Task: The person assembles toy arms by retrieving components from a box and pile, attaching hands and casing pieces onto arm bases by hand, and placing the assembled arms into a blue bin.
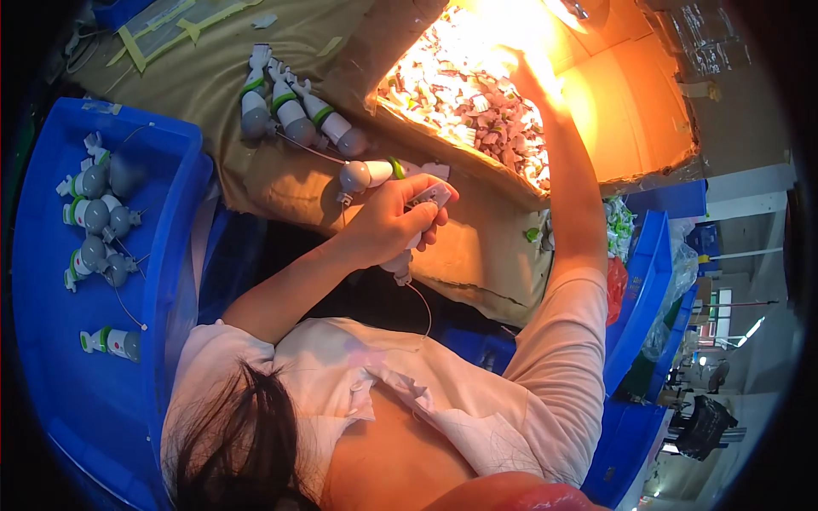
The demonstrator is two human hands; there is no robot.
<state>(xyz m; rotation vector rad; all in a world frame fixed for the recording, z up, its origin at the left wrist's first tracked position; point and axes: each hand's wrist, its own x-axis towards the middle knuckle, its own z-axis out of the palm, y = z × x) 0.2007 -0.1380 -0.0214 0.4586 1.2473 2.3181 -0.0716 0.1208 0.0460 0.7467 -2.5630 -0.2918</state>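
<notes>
My left hand (400, 217) is closed around a small white plastic piece (433, 197), with the thumb pressed on its face. Below the palm, a white part with a thin cord (397, 267) hangs from the same grip; whether the two are joined is hidden. Right behind the hand lies a white and grey round-ended unit with a green ring (354, 176). My right hand (521, 72) reaches into a cardboard box (464, 146) over a heap of small white plastic pieces (498, 128). Lamp glare washes out its fingers.
Several similar grey-ended units (294, 119) lie on the brown-covered table (213, 77). At the left, a blue bin (51, 341) holds several more with cords. A bright lamp (567, 10) shines over the box. Blue bins (635, 298) and a red bag (615, 289) stand at the right.
</notes>
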